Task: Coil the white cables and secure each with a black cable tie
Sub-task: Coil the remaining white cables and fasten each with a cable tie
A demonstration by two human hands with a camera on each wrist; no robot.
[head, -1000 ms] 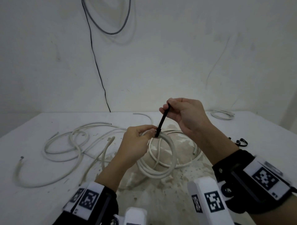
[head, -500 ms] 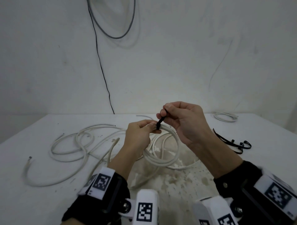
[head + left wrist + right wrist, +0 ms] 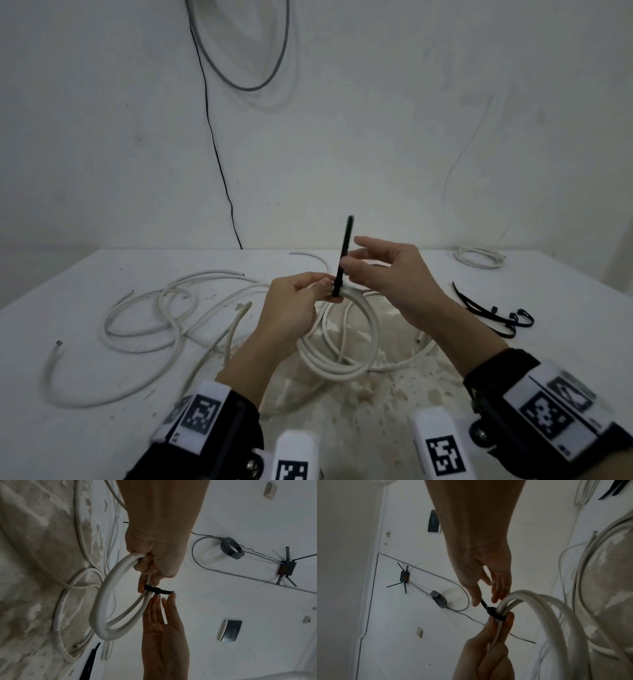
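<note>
My left hand (image 3: pixel 323 287) grips a coil of white cable (image 3: pixel 342 366) at its top, held up off the white table (image 3: pixel 68 428). A black cable tie (image 3: pixel 344 253) is looped round the coil strands just past my left fingers, and its tail stands straight up. My right hand (image 3: pixel 352 262) is beside the tail with fingers stretched out; thumb and fingertips flank it loosely. The left wrist view shows the tie (image 3: pixel 154 588) round the strands (image 3: pixel 109 588) with straight right fingers (image 3: pixel 169 601) touching it. In the right wrist view the tail (image 3: pixel 483 603) runs between thumb and fingers.
Loose white cables (image 3: pixel 154 308) sprawl over the table's left half. A small tied white coil (image 3: pixel 479 257) lies at the back right, and spare black ties (image 3: pixel 493 313) lie to the right. A black wire (image 3: pixel 219 164) and a grey cable loop (image 3: pixel 239 82) hang on the wall.
My right hand pinched the tie's tail close above the coil before; its fingers have now spread and the tail stands free and straight. The left hand keeps holding the coil.
</note>
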